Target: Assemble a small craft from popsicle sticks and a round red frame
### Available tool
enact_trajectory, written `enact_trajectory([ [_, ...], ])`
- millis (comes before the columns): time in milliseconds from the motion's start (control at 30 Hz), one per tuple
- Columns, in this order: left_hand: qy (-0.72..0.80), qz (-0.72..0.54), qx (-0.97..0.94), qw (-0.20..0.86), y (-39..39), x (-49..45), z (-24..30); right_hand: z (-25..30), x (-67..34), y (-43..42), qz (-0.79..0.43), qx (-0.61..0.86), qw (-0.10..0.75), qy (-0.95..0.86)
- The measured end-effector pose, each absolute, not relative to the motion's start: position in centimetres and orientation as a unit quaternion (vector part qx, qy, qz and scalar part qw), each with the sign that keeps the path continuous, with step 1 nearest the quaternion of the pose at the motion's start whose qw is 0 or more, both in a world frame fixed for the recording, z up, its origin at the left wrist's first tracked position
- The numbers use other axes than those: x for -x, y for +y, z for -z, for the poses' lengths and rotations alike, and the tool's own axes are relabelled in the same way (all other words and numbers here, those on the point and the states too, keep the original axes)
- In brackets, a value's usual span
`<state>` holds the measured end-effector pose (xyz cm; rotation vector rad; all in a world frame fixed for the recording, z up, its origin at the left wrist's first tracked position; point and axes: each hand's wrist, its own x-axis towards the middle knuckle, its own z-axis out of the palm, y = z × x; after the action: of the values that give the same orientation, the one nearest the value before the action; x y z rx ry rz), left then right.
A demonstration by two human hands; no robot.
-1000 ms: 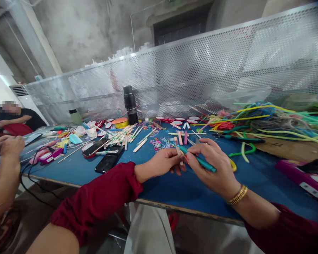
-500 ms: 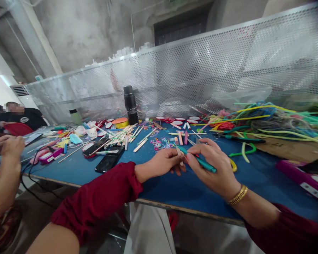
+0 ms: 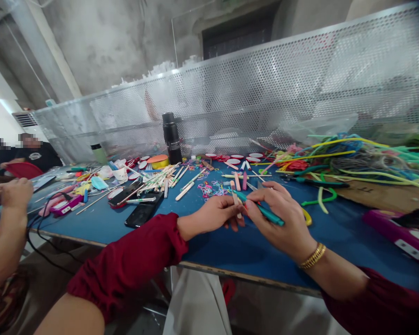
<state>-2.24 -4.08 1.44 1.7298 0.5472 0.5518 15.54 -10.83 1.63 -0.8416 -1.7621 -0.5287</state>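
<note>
Over the flat blue tabletop (image 3: 223, 246), pinches a pale, flat, narrow stick (image 3: 236, 201) between thumb and fingers of the left hand (image 3: 209, 216), with long axis pointing forward. Clamps a slim teal pen-shaped tool (image 3: 271, 216) between fingers of the right hand (image 3: 282, 221), slanting leftward to the stick's far end; cannot tell whether touching. Beyond: small multicoloured loops (image 3: 212, 189), then a tall black cylindrical bottle (image 3: 172, 139).

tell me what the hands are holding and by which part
Left hand: pale stick, by its lower part. Right hand: teal pen-like tool, near its front end.
</note>
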Motion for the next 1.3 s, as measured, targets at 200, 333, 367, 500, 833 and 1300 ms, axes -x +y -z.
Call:
enact_trajectory([
  [200, 0.236, -0.233, -0.745, 0.579, -4.11, 2.27, -1.55, -1.63, -15.59, -10.74, 0.22, 0.354, 0.526, -0.741],
  [333, 0.238, -0.235, -0.744, 0.578, -4.15, 2.3, -1.63, -1.65, -15.63, -10.85, 0.213, 0.352, 0.525, -0.745],
  [367, 0.24, -0.235, -0.744, 0.578, -4.19, 2.3, -1.69, -1.66, -15.63, -10.89, 0.213, 0.35, 0.526, -0.746],
  [500, 0.254, -0.228, -0.743, 0.575, -4.41, 2.29, -2.05, -1.66, -15.65, -10.96, 0.212, 0.351, 0.524, -0.746],
  [833, 0.239, -0.239, -0.74, 0.581, -4.39, 2.4, -2.06, -1.73, -15.67, -10.91, 0.21, 0.351, 0.525, -0.746],
  [1300, 0.257, -0.236, -0.738, 0.578, -4.43, 2.34, -2.17, -1.67, -15.66, -10.94, 0.213, 0.356, 0.524, -0.744],
])
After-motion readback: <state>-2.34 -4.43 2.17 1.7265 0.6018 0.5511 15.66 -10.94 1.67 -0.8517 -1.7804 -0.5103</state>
